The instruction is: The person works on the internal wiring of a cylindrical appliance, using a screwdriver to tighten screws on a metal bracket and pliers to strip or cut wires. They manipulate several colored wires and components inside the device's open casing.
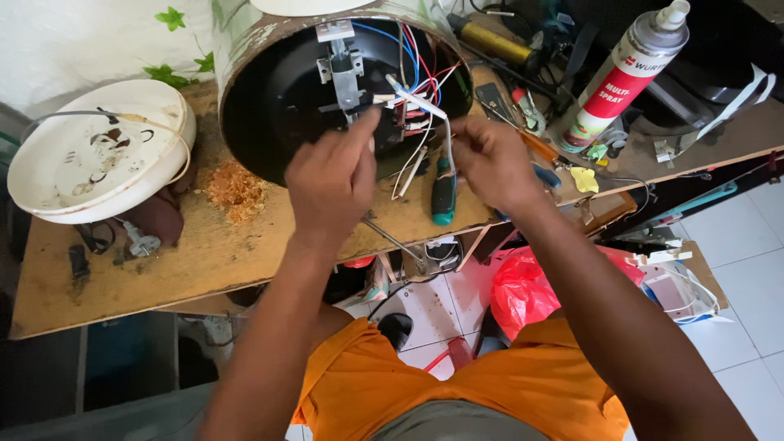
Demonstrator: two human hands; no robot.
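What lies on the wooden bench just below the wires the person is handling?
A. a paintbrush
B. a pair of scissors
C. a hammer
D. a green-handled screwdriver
D: a green-handled screwdriver lies on the wooden bench, just below the white wires that the left hand and right hand are handling at the open underside of the round appliance.

Repair workshop: cluttered wooden bench [204, 253], screwdriver [443, 192], spray can [625, 73] (appliance opened, wires exposed).
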